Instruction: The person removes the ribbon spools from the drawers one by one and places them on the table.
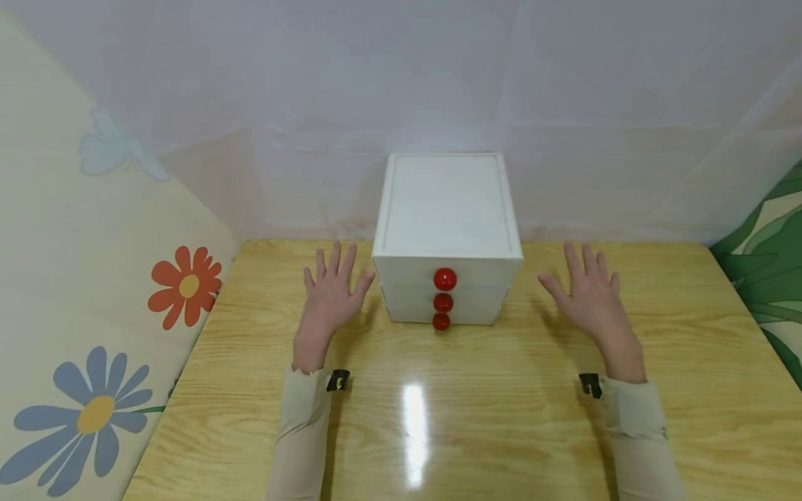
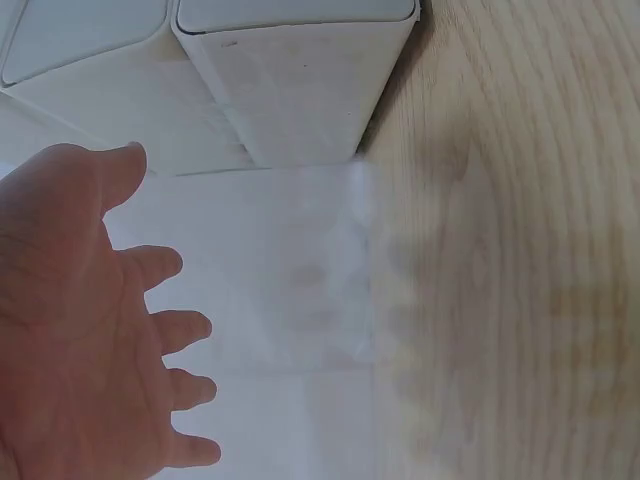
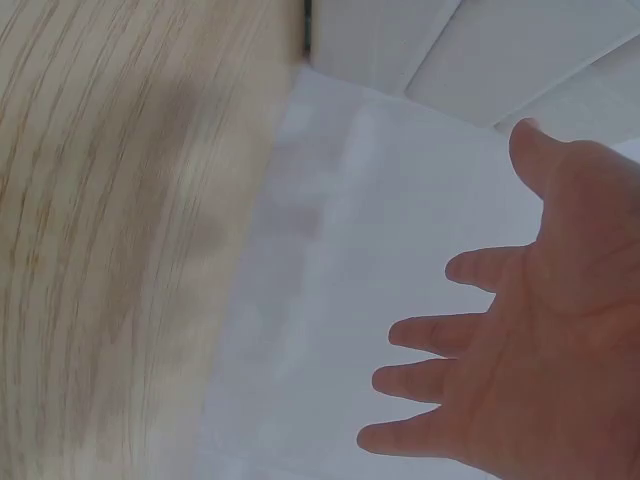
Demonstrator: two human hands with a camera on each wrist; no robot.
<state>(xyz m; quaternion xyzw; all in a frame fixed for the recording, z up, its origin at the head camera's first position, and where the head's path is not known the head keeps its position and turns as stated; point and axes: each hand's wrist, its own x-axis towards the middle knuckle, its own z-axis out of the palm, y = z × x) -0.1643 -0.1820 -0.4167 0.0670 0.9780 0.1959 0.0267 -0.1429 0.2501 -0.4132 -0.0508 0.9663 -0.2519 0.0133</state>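
White drawer box (image 1: 447, 209) sits centre frame in the head view, at the far edge of the wooden table (image 1: 501, 417), back against the white cloth backdrop (image 1: 401, 83). Its front faces the camera, toward the bottom of the frame; three red knobs (image 1: 444, 279) are stacked in one vertical line down that front, so three drawers, all looking flush. The box looks roughly cubic, with no clear long axis; its depth runs away from the camera. Left hand (image 1: 332, 296) is left of centre, fingers spread and straight, palm down, holding nothing; its thumb tip is just beside the box's lower left front corner, and whether it touches cannot be told. Right hand (image 1: 590, 296) is right of centre, also spread and flat, holding nothing, clearly apart from the box's right side. The left wrist view shows the palm (image 2: 70, 330) open with fingers fanned, box corner (image 2: 300, 80) at top centre. The right wrist view shows the same: open palm (image 3: 540, 370), box edge in the upper right. Beige sleeves (image 1: 303, 431) cover both forearms. Flower-print panel (image 1: 94, 313) on the left, green leaf print (image 1: 773, 278) at the right edge.
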